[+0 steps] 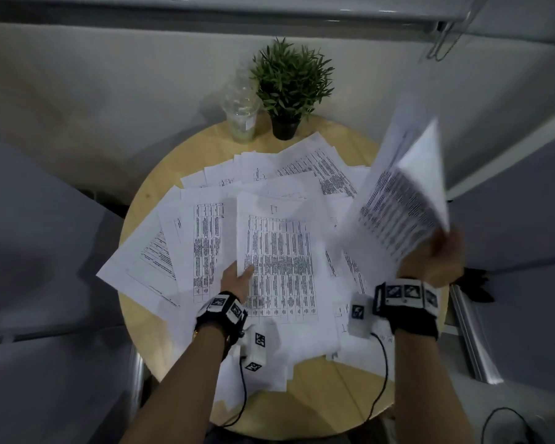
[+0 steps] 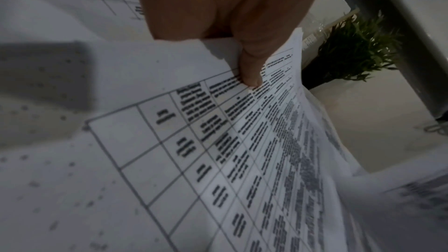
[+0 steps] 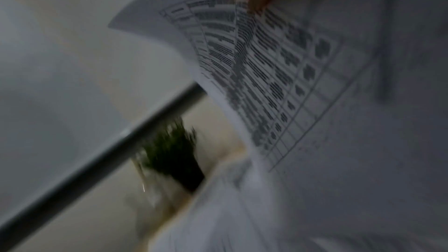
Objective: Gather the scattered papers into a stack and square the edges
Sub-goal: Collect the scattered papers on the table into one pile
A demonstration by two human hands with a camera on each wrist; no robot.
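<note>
Round wooden table (image 1: 350, 136) by grey wall, left hand (image 1: 236, 280) pinching top sheet (image 1: 279, 264), right hand (image 1: 442, 257) gripping lifted sheets (image 1: 404, 200)

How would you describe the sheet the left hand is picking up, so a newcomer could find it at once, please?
On the round wooden table, white papers lie scattered in front of a potted plant. The sheet lies topmost near the middle, its left edge pinched by the left hand; it alone shows a whole printed table.
</note>
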